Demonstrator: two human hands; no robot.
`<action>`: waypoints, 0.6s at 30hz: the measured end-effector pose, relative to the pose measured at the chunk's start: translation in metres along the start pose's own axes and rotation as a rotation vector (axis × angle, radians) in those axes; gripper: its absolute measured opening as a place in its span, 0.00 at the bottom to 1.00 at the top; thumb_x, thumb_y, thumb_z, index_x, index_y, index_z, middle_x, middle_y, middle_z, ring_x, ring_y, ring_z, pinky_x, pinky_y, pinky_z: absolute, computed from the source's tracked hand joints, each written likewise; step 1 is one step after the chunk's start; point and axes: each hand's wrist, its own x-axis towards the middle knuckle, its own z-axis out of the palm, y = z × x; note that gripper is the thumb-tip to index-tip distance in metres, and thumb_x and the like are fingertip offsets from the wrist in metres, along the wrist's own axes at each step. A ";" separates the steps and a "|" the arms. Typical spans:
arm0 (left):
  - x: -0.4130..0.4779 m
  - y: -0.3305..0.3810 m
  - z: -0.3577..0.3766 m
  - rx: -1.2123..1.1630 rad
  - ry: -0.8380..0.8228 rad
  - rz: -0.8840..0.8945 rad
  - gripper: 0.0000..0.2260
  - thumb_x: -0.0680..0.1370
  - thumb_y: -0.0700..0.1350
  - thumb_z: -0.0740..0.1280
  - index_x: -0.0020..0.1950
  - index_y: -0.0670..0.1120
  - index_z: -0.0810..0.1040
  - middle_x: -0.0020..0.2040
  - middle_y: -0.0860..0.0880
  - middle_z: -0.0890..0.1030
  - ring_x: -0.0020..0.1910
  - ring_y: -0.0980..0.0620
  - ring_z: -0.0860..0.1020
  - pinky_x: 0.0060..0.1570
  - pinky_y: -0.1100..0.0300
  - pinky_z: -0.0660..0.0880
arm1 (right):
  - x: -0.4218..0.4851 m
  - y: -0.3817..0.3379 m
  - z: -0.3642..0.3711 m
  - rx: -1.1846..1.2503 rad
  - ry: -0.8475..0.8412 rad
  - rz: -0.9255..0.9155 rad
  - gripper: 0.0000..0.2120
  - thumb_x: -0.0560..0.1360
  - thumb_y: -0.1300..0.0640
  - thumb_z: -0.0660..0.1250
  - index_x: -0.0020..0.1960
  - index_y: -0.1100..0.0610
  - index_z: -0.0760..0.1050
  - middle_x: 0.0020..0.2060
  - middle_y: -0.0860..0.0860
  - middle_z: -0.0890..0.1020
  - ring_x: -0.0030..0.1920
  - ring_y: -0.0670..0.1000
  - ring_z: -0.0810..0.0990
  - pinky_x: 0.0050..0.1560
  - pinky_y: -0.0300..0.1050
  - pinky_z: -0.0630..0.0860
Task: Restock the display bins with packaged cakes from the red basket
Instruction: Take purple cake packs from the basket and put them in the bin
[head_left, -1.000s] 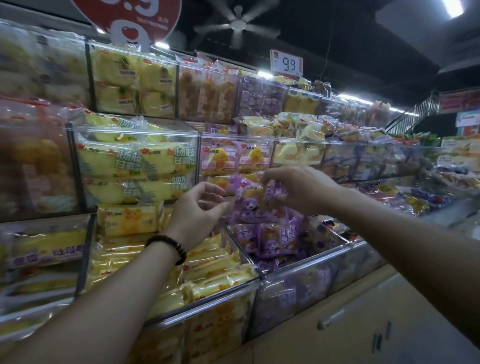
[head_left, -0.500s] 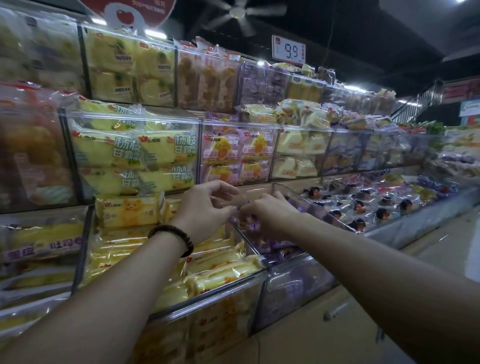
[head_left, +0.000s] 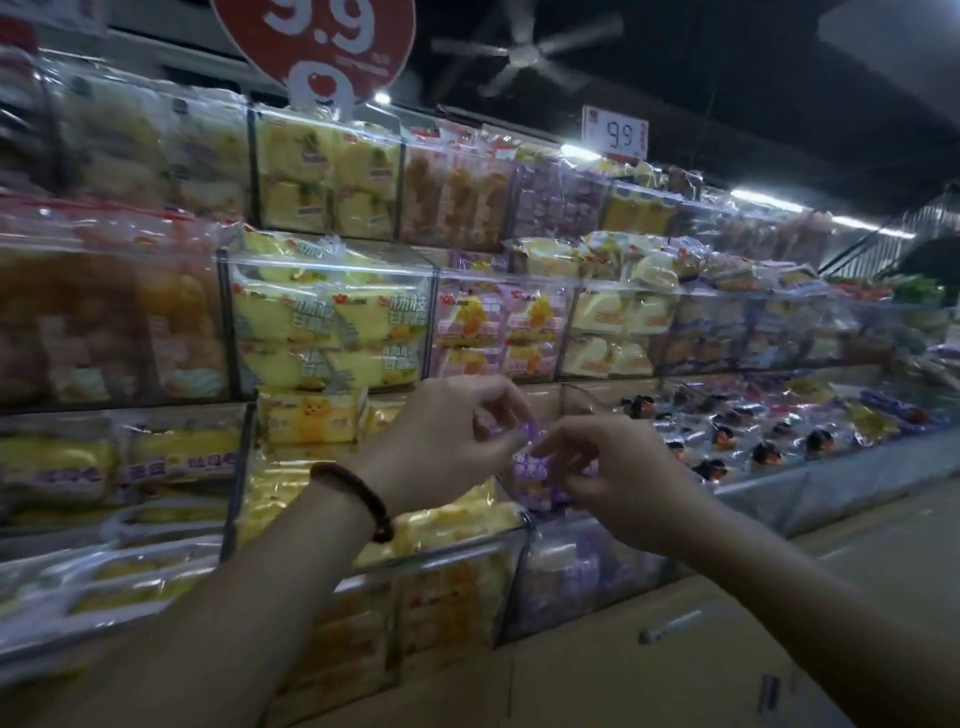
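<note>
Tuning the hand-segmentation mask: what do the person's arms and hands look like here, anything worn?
Both forearms are bare: no sleeves, no gloves. The left hand has a dark beaded bracelet at its wrist; the right hand wears nothing at its wrist. No rings show, though the picture is blurred.

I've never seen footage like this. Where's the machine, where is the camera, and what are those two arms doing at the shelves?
There is no machine here: these are a person's own arms. The one picture comes from a camera worn on the head, looking forward and down, so the left hand, with a dark bead bracelet on its wrist, and the right hand reach in from below. Both pinch a purple cake packet just above a clear bin of purple packets. Beside it a bin holds yellow packets; more clear bins of wrapped cakes rise behind, under a 9.9 price sign. The red basket is out of view.
</note>
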 end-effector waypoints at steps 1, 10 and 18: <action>-0.016 0.013 -0.001 -0.020 0.008 0.028 0.04 0.78 0.47 0.75 0.51 0.56 0.83 0.45 0.58 0.84 0.43 0.58 0.82 0.42 0.65 0.80 | -0.013 -0.006 0.000 0.052 0.012 -0.015 0.10 0.76 0.59 0.75 0.51 0.44 0.85 0.41 0.42 0.86 0.43 0.40 0.84 0.45 0.37 0.81; -0.206 0.022 0.031 -0.099 -0.388 -0.203 0.04 0.77 0.54 0.73 0.47 0.59 0.78 0.45 0.60 0.82 0.43 0.61 0.82 0.42 0.63 0.79 | -0.138 -0.026 0.098 0.336 -0.221 0.042 0.06 0.75 0.57 0.72 0.45 0.45 0.84 0.37 0.42 0.86 0.38 0.43 0.85 0.40 0.43 0.80; -0.326 -0.056 0.110 -0.086 -0.816 -0.642 0.03 0.80 0.58 0.69 0.52 0.61 0.77 0.47 0.65 0.80 0.47 0.62 0.79 0.46 0.66 0.74 | -0.218 0.028 0.239 0.207 -0.674 0.310 0.07 0.80 0.52 0.71 0.57 0.49 0.84 0.53 0.46 0.86 0.53 0.47 0.82 0.52 0.42 0.76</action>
